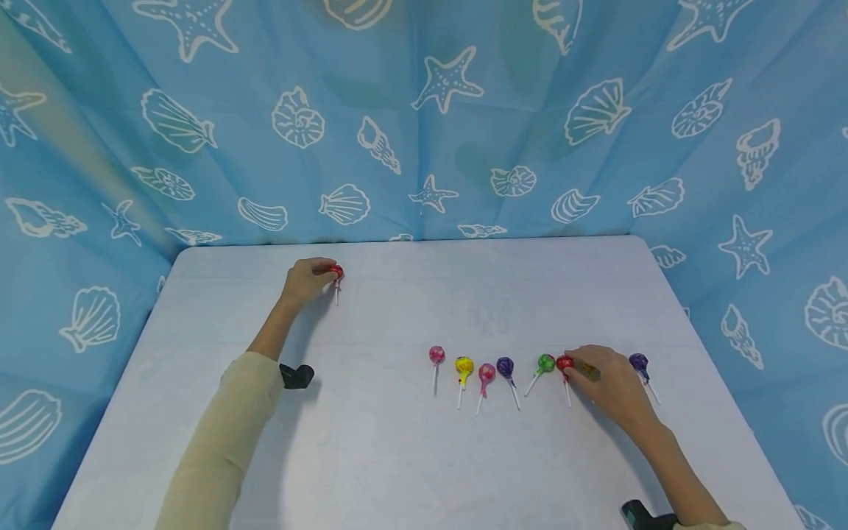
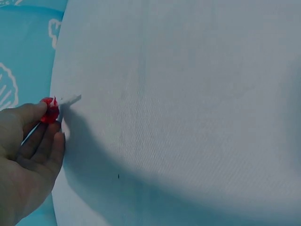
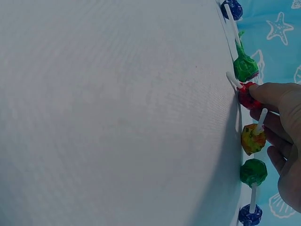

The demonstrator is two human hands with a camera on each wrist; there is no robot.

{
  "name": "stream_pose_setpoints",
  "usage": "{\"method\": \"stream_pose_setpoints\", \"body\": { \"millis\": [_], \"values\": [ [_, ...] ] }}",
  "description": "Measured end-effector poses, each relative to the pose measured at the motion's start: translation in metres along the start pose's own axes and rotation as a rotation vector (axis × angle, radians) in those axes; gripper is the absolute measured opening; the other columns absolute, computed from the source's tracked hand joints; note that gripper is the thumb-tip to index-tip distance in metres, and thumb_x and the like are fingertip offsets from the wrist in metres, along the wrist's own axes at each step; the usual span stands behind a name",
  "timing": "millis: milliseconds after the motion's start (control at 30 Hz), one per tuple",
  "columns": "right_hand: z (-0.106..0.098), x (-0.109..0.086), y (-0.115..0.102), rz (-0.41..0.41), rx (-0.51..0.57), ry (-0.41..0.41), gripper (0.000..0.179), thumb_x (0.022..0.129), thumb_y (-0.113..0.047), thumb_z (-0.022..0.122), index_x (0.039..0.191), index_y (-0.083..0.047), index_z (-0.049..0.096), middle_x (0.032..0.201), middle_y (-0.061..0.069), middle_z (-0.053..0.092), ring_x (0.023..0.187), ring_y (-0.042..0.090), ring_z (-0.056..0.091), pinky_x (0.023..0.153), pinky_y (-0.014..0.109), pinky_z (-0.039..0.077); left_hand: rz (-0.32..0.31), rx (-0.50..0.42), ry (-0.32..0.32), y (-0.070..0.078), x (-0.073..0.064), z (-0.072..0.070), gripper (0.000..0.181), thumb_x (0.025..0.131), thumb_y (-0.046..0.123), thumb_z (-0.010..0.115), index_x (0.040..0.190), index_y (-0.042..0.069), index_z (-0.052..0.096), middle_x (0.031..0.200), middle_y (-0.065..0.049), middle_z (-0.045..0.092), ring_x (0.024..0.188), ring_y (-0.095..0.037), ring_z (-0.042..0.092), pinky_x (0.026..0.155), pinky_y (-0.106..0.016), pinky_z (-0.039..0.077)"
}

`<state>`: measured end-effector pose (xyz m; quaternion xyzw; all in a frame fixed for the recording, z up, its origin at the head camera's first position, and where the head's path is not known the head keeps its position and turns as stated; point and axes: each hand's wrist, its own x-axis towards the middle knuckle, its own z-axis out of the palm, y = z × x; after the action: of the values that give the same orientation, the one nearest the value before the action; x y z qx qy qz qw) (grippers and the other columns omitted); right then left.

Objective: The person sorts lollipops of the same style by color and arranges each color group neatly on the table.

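Note:
At the back left of the table, my left hand [image 1: 306, 281] pinches a red lollipop [image 1: 337, 271] by its wrapped head. In the left wrist view, thumb and fingers hold that red head [image 2: 50, 111], with the white stick pointing away from the hand. My right hand [image 1: 615, 386] pinches another red lollipop [image 1: 564, 362] in a row at the right. A green lollipop [image 1: 546, 363] lies just left of it. Under the right hand is a yellow-orange lollipop [image 3: 253, 139], with a second green lollipop [image 3: 254, 172] beyond it, hidden in the head view.
Leftward along the row lie a purple lollipop [image 1: 505, 366], a pink one [image 1: 486, 372], a yellow one [image 1: 464, 366] and another pink one [image 1: 436, 355]. Another purple lollipop [image 1: 639, 361] ends the row at right. A blue shell-print cloth [image 1: 371, 206] hangs behind the white table [image 1: 397, 456].

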<state>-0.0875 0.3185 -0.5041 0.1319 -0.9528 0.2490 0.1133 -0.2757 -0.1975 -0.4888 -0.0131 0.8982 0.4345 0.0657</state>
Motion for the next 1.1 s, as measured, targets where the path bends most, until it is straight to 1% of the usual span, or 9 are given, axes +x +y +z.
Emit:
{"method": "stream_pose_setpoints", "body": {
  "millis": [133, 267, 533, 733, 933, 1067, 1100],
  "values": [
    [0.001, 0.000, 0.001, -0.004, 0.004, 0.004, 0.030, 0.079, -0.001, 0.082, 0.108, 0.003, 0.074, 0.110, 0.025, 0.069, 0.106, 0.044, 0.062, 0.088, 0.060, 0.050, -0.028, 0.003, 0.009, -0.003, 0.003, -0.005, 0.037, 0.102, 0.013, 0.056, 0.137, -0.001, 0.057, 0.134, -0.021, 0.058, 0.127, -0.036, 0.050, 0.104, -0.046, 0.044],
    [0.002, 0.000, 0.002, -0.005, 0.007, 0.003, 0.031, 0.079, -0.001, 0.082, 0.109, 0.003, 0.074, 0.111, 0.025, 0.069, 0.107, 0.045, 0.062, 0.089, 0.060, 0.049, -0.033, 0.003, 0.028, -0.006, 0.004, -0.007, 0.037, 0.102, 0.013, 0.056, 0.137, -0.001, 0.057, 0.134, -0.022, 0.058, 0.126, -0.037, 0.050, 0.103, -0.047, 0.044],
    [0.001, -0.002, 0.000, 0.015, -0.006, 0.013, 0.030, 0.080, -0.002, 0.081, 0.109, 0.003, 0.074, 0.111, 0.027, 0.067, 0.107, 0.046, 0.061, 0.088, 0.061, 0.050, -0.025, 0.001, 0.061, -0.007, 0.006, -0.001, 0.036, 0.101, 0.010, 0.056, 0.135, -0.002, 0.058, 0.131, -0.022, 0.059, 0.124, -0.037, 0.052, 0.101, -0.046, 0.046],
    [-0.008, 0.000, -0.004, 0.053, 0.004, 0.029, 0.031, 0.080, 0.001, 0.079, 0.111, 0.003, 0.073, 0.112, 0.027, 0.067, 0.108, 0.046, 0.061, 0.088, 0.061, 0.050, -0.016, 0.025, 0.077, -0.007, 0.007, 0.001, 0.034, 0.101, 0.010, 0.057, 0.133, -0.002, 0.059, 0.129, -0.022, 0.060, 0.122, -0.036, 0.054, 0.100, -0.045, 0.048],
    [-0.019, 0.004, -0.007, 0.087, -0.022, 0.046, 0.033, 0.080, 0.000, 0.080, 0.112, 0.003, 0.072, 0.115, 0.029, 0.066, 0.111, 0.048, 0.058, 0.090, 0.065, 0.047, -0.010, 0.018, 0.091, -0.005, 0.004, 0.001, 0.033, 0.102, 0.010, 0.057, 0.132, -0.003, 0.060, 0.129, -0.022, 0.061, 0.122, -0.036, 0.054, 0.101, -0.045, 0.047],
    [-0.026, 0.009, -0.010, 0.102, -0.001, 0.060, 0.031, 0.083, -0.002, 0.078, 0.113, 0.002, 0.072, 0.117, 0.029, 0.065, 0.113, 0.048, 0.057, 0.089, 0.065, 0.047, -0.012, 0.012, 0.085, -0.005, 0.003, 0.000, 0.034, 0.102, 0.011, 0.057, 0.132, -0.002, 0.060, 0.130, -0.022, 0.060, 0.124, -0.036, 0.054, 0.102, -0.044, 0.046],
    [-0.028, 0.011, -0.012, 0.105, 0.010, 0.062, 0.031, 0.083, -0.002, 0.078, 0.113, 0.002, 0.072, 0.118, 0.028, 0.065, 0.114, 0.048, 0.057, 0.087, 0.063, 0.049, -0.014, 0.012, 0.083, -0.005, 0.003, 0.000, 0.034, 0.102, 0.011, 0.057, 0.133, -0.002, 0.059, 0.131, -0.022, 0.060, 0.124, -0.036, 0.053, 0.102, -0.044, 0.046]
  ]
}}
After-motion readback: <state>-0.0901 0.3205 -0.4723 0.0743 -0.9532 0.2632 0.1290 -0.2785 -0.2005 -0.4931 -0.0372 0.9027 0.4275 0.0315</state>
